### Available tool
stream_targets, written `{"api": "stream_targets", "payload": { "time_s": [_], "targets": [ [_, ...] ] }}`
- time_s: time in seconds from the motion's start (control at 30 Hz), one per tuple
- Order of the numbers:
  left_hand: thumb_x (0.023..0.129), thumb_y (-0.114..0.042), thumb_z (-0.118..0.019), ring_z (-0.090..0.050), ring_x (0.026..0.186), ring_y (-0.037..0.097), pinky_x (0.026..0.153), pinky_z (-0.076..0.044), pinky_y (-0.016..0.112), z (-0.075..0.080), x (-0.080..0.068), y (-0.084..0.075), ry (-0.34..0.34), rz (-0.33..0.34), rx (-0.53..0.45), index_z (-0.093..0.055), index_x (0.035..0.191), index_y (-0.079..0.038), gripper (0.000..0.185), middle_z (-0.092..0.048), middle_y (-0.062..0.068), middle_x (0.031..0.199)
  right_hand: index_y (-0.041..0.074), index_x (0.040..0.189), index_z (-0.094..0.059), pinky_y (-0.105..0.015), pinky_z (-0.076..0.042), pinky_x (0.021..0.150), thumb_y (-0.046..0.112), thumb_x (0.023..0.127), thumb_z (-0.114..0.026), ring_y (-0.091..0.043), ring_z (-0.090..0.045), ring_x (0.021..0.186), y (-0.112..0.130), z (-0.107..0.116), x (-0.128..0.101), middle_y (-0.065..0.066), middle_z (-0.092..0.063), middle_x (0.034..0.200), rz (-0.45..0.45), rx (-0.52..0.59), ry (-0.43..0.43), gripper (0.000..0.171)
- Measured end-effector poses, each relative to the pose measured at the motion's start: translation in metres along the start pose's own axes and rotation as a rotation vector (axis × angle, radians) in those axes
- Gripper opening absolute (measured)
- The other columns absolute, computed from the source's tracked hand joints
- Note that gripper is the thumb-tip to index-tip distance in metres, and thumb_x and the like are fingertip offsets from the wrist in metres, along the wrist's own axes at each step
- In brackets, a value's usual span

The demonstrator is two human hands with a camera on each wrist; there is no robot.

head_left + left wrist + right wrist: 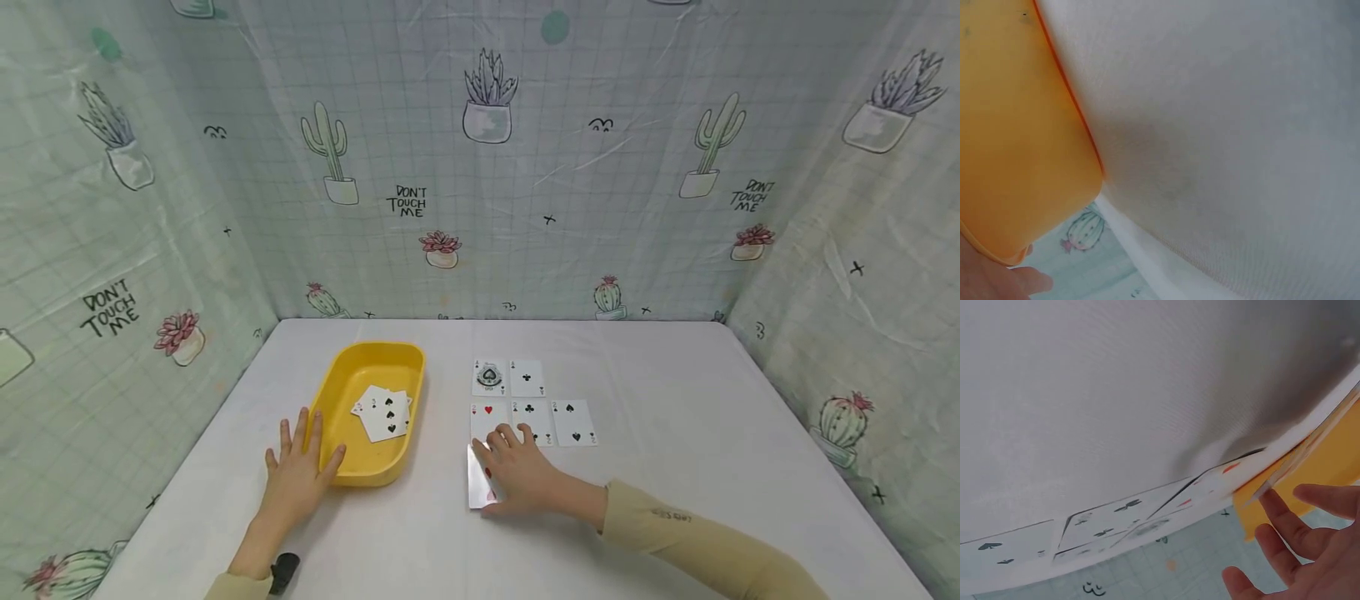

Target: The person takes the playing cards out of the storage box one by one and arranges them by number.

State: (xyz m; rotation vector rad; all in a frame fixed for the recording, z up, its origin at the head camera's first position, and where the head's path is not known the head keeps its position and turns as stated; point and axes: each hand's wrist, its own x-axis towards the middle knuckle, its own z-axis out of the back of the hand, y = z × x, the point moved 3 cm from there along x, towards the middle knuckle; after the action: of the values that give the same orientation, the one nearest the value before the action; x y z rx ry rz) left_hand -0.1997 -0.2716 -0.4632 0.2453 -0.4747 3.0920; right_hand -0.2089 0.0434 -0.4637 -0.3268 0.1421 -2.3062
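Observation:
My left hand (298,467) lies flat on the white table with straight fingers, its thumb against the near corner of a yellow tray (352,379). The tray (1016,125) fills the left wrist view, with a bit of that hand (997,281) below it. Several face-up playing cards (384,414) lie in the tray. My right hand (516,467) rests with spread fingers on a red-suit card (477,486) on the table. Above it lie a two of hearts (487,417), two of clubs (532,419) and two of spades (574,422), then an ace of spades (489,377) and ace of clubs (527,377).
The table (712,433) is covered in white cloth and walled on three sides by a cactus-print curtain (487,208). The right wrist view shows my spread fingers (1297,550), the laid-out cards (1116,512) and the tray's edge (1329,462).

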Motion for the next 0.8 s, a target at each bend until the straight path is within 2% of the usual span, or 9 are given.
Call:
{"api": "stream_targets", "payload": {
  "time_s": [0.43, 0.8],
  "targets": [
    [0.091, -0.045, -0.038, -0.001, 0.131, 0.052, 0.093, -0.008, 0.074, 0.000, 0.001, 0.001, 0.012, 0.006, -0.006, -0.012, 0.141, 0.002, 0.074, -0.007, 0.027, 0.147, 0.014, 0.129, -0.041, -0.049, -0.033, 0.087, 0.072, 0.069, -0.051, -0.020, -0.039, 0.108, 0.003, -0.006, -0.006, -0.002, -0.049, 0.109, -0.010, 0.047, 0.103, 0.084],
    [0.091, -0.048, -0.036, -0.003, 0.131, 0.052, 0.093, -0.009, 0.074, 0.000, 0.000, 0.001, -0.001, 0.008, 0.005, -0.014, 0.141, 0.003, 0.075, -0.009, 0.027, 0.146, 0.013, 0.130, -0.040, -0.050, -0.032, 0.088, 0.075, 0.070, -0.044, -0.020, -0.039, 0.108, 0.002, -0.014, -0.009, -0.002, -0.050, 0.112, -0.005, 0.099, 0.096, 0.086]
  ]
}}
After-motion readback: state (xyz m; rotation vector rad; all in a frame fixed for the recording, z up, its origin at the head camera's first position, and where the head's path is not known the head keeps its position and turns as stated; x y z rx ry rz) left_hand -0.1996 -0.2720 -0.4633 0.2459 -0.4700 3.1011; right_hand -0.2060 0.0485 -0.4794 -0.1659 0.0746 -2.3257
